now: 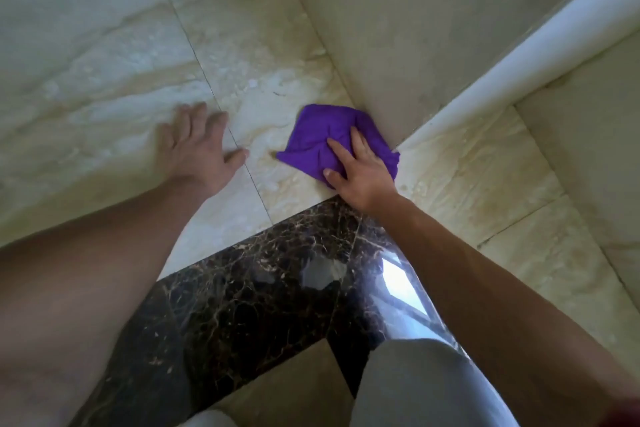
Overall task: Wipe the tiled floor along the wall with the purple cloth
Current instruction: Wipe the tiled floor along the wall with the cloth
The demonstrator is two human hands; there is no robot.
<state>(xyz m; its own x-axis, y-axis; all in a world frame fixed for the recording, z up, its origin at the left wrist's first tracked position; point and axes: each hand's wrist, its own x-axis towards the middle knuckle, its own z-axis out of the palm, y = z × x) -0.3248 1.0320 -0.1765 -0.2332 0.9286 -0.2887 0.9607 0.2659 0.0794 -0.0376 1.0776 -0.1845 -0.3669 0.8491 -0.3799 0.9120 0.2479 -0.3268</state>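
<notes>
The purple cloth lies crumpled on the cream tiled floor, right at the foot of the wall corner. My right hand presses down on the cloth's near right part, fingers spread over it. My left hand rests flat on the bare tile to the left of the cloth, fingers apart, holding nothing. The part of the cloth under my right palm is hidden.
A beige wall rises behind the cloth, with a white rounded edge strip running up to the right. A dark marbled tile band crosses the floor near me. My knee in grey fabric is at the bottom.
</notes>
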